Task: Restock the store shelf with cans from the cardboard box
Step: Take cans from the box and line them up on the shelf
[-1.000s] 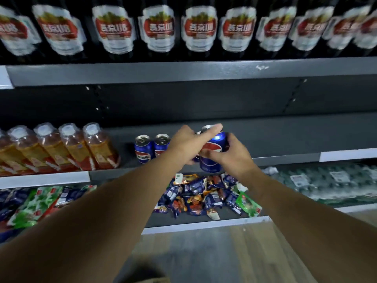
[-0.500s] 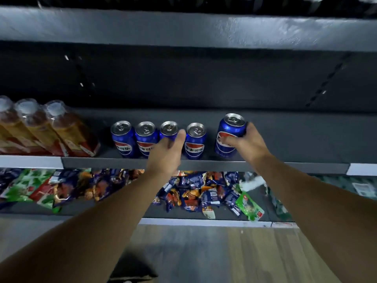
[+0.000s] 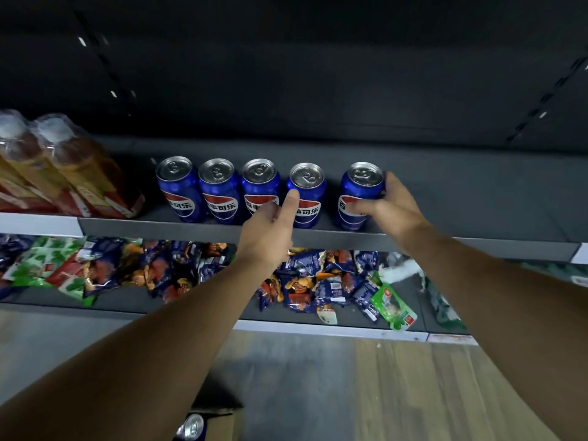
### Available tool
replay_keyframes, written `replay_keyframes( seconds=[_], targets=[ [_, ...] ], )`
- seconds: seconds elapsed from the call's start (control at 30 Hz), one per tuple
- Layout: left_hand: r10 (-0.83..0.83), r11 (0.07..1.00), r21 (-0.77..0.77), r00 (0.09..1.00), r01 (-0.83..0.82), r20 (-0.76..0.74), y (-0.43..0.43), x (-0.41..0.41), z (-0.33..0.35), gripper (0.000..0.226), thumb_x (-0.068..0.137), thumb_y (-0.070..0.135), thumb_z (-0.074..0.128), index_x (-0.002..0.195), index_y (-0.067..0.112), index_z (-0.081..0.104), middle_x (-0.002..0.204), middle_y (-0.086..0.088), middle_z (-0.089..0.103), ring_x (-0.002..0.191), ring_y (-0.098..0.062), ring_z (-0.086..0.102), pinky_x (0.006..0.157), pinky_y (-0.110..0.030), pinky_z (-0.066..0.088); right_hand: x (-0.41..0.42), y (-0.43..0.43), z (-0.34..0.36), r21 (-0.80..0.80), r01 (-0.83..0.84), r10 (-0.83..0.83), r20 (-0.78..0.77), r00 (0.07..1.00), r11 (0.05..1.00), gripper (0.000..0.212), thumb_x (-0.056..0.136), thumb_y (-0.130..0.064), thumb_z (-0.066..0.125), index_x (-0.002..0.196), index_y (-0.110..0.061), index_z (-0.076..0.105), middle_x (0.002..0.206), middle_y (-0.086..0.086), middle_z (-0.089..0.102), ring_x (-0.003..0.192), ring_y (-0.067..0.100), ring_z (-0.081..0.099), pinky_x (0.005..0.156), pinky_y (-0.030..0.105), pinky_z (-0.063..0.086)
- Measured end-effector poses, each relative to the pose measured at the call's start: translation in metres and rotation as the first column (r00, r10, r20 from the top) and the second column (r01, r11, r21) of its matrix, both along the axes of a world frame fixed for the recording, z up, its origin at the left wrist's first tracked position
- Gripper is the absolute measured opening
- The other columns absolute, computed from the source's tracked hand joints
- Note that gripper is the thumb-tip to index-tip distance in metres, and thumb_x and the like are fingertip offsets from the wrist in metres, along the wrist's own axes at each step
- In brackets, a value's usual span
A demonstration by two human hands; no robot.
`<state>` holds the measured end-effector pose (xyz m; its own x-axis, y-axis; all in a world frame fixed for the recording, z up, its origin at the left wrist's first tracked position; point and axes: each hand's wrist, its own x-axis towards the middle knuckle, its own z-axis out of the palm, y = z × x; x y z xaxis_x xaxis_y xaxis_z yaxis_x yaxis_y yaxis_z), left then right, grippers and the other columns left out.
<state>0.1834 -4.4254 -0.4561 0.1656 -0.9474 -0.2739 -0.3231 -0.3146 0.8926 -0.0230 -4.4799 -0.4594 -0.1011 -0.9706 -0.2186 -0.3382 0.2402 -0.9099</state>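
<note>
— What changed on the dark grey shelf (image 3: pixel 445 202)?
— Two blue cola cans (image 3: pixel 178 192) became five. The right hand (image 3: pixel 391 211) still has its fingers (image 3: pixel 390 186) clamped on the end can (image 3: pixel 361 198); the left hand (image 3: pixel 264 230) touches the fourth can (image 3: pixel 307 198) with its thumb, its other fingers unclear. Another waits in the brown cardboard box (image 3: pixel 222 421).

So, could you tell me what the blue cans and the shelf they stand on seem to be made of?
Blue cans: likely aluminium, glossy printed sides, bare silver tops with pull tabs. Shelf: probably painted metal, matt dark grey, thin front edge.
</note>
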Motion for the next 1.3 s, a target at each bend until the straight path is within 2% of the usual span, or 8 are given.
replay_keyframes(
  seconds=[0.13, 0.4, 0.53, 0.63, 0.93, 1.13, 1.2, 1.3],
  targets=[
    [-0.001, 1.000, -0.007, 1.000, 0.000, -0.024, -0.001, 0.000, 0.001, 0.059, 0.093, 0.068, 0.040, 0.100, 0.013, 0.058, 0.080, -0.005, 0.060, 0.072, -0.022, 0.062, 0.072, -0.055, 0.060, 0.001, 0.000, -0.001, 0.002, -0.018, 0.018, -0.019, 1.000, 1.000, 0.065, 0.066, -0.008, 0.089, 0.121, -0.022, 0.056, 0.111, -0.006, 0.068, 0.106, 0.015, 0.063, 0.094, 0.029, 0.046],
    [0.009, 1.000, -0.015, 1.000, -0.010, -0.020, 0.004, 0.003, -0.001, 0.056, 0.093, 0.069, 0.041, 0.100, 0.016, 0.060, 0.078, -0.003, 0.062, 0.074, -0.024, 0.064, 0.073, -0.056, 0.060, 0.001, 0.003, 0.005, 0.027, -0.059, 0.059, -0.010, 0.998, 0.998, 0.074, 0.073, -0.005, 0.083, 0.134, -0.020, 0.044, 0.119, -0.003, 0.062, 0.111, 0.017, 0.058, 0.091, 0.027, 0.041],
    [0.005, 1.000, -0.008, 1.000, -0.005, -0.008, 0.005, 0.007, 0.003, 0.058, 0.091, 0.073, 0.040, 0.096, 0.018, 0.058, 0.083, -0.005, 0.064, 0.086, -0.031, 0.070, 0.077, -0.055, 0.060, -0.004, 0.003, 0.013, 0.015, -0.035, 0.035, 0.010, 0.999, 0.999, 0.081, 0.076, -0.034, 0.084, 0.143, -0.026, 0.039, 0.132, -0.005, 0.056, 0.120, 0.015, 0.054, 0.105, 0.033, 0.040],
    [-0.001, 1.000, -0.026, 1.000, 0.001, 0.011, 0.007, 0.013, 0.008, 0.059, 0.087, 0.078, 0.038, 0.093, 0.024, 0.058, 0.087, -0.005, 0.065, 0.087, -0.030, 0.069, 0.080, -0.055, 0.059, -0.002, 0.002, 0.019, 0.017, -0.040, 0.041, -0.077, 0.996, 0.999, 0.070, 0.078, -0.056, 0.076, 0.136, -0.030, 0.048, 0.127, -0.007, 0.060, 0.113, 0.015, 0.059, 0.102, 0.040, 0.048],
    [0.001, 0.998, -0.058, 1.000, 0.000, 0.016, 0.015, 0.035, 0.007, 0.056, 0.085, 0.080, 0.037, 0.087, 0.027, 0.056, 0.087, -0.001, 0.065, 0.088, -0.025, 0.068, 0.085, -0.054, 0.056, 0.025, -0.003, 0.018, 0.013, -0.039, 0.040, -0.083, 0.996, 0.999, 0.036, 0.091, -0.043, 0.066, 0.125, -0.033, 0.058, 0.123, -0.002, 0.064, 0.113, 0.022, 0.062, 0.102, 0.045, 0.050],
    [0.002, 0.999, -0.039, 1.000, -0.002, -0.002, 0.019, 0.046, 0.008, 0.081, 0.070, 0.090, 0.033, 0.098, 0.018, 0.058, 0.093, -0.007, 0.065, 0.089, -0.027, 0.068, 0.081, -0.055, 0.058, 0.033, -0.002, 0.020, 0.025, 0.005, -0.003, -0.085, 0.996, 1.000, 0.034, 0.097, -0.045, 0.056, 0.127, -0.031, 0.055, 0.130, -0.002, 0.060, 0.120, 0.022, 0.057, 0.106, 0.045, 0.046],
    [0.016, 0.999, -0.032, 1.000, -0.016, 0.003, 0.020, 0.051, 0.006, 0.077, 0.078, 0.085, 0.035, 0.100, 0.015, 0.058, 0.095, -0.010, 0.065, 0.089, -0.029, 0.068, 0.077, -0.054, 0.060, 0.037, 0.001, 0.024, -0.032, 0.094, -0.097, -0.101, 0.990, 0.995, 0.052, 0.095, -0.053, 0.054, 0.138, -0.024, 0.052, 0.136, -0.001, 0.057, 0.125, 0.020, 0.053, 0.109, 0.041, 0.042],
    [0.048, 0.998, -0.036, 0.999, -0.048, -0.005, 0.022, 0.061, 0.005, 0.073, 0.085, 0.080, 0.036, 0.103, 0.013, 0.058, 0.096, -0.012, 0.065, 0.090, -0.030, 0.068, 0.074, -0.054, 0.061, 0.048, 0.006, 0.035, -0.307, 0.219, -0.279, -0.167, 0.946, 0.926, 0.042, 0.092, -0.049, 0.056, 0.122, -0.020, 0.062, 0.118, 0.001, 0.066, 0.112, 0.019, 0.059, 0.101, 0.032, 0.045]
  ],
)
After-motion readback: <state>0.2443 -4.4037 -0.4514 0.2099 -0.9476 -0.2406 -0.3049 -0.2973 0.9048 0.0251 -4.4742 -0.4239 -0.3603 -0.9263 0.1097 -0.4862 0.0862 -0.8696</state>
